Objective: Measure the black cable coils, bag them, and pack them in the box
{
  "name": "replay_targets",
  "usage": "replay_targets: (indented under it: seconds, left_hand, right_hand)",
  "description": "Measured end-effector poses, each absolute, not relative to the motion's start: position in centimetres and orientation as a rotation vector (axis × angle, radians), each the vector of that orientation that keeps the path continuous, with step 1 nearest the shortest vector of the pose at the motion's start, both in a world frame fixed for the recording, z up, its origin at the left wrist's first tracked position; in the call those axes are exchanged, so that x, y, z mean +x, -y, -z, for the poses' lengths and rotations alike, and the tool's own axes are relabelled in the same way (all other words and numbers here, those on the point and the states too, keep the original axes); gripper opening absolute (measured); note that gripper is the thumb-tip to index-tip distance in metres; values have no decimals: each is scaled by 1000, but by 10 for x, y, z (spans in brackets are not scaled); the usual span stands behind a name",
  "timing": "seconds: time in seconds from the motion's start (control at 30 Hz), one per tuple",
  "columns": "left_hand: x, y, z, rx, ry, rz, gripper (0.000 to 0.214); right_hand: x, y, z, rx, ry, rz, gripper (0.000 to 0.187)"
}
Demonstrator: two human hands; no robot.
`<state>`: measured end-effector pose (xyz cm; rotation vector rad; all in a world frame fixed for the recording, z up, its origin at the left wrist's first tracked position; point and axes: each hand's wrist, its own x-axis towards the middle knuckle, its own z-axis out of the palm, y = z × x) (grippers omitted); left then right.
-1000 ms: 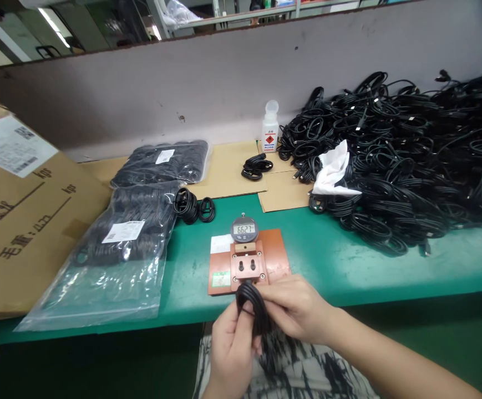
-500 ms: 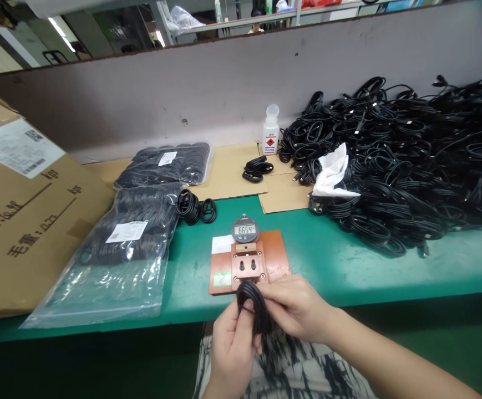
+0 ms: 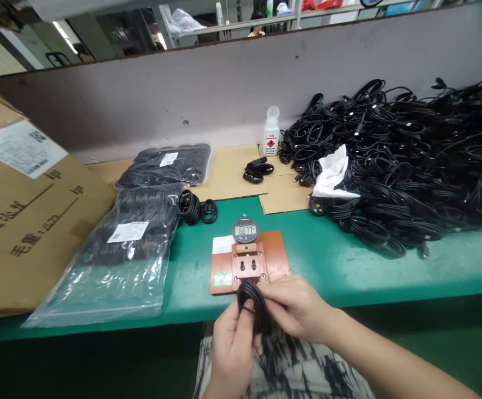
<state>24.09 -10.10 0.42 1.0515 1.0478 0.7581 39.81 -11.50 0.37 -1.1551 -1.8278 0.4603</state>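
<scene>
A coiled black cable (image 3: 254, 302) is held at the front edge of the bench, against the near side of a copper-coloured gauge fixture (image 3: 249, 267). My left hand (image 3: 234, 346) is closed round the coil, thumb through its loop. With pinched fingers, my right hand (image 3: 294, 305) grips the same cable from the right, close to the fixture; the cable's end is hidden by the fingers and coil. At the back of the fixture stands a round digital dial gauge (image 3: 245, 230), its display reading about 6.677.
Loose black cables (image 3: 390, 160) are heaped at right, a white cloth (image 3: 331, 172) on them. A white bottle (image 3: 271, 133) stands by the partition. At left are bagged cables (image 3: 132, 221), small coils (image 3: 194, 208) and a carton (image 3: 28, 221). One cable (image 3: 257, 169) lies on cardboard (image 3: 228, 172).
The gauge reading has gone from about 6.654 to about 6.677. Both hands and the coiled cable have stayed almost in place.
</scene>
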Motion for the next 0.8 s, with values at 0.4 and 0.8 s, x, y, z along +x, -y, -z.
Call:
replay_targets:
  seconds: [0.4, 0.8]
  left_hand:
    - [243, 102, -8, 1051, -1083, -765, 50]
    - [243, 102, -9, 1038, -1085, -768, 49]
  right_hand:
    - [398, 115, -5, -1159, 1821, -486, 24]
    - [399, 116, -7, -1154, 1822, -492, 22]
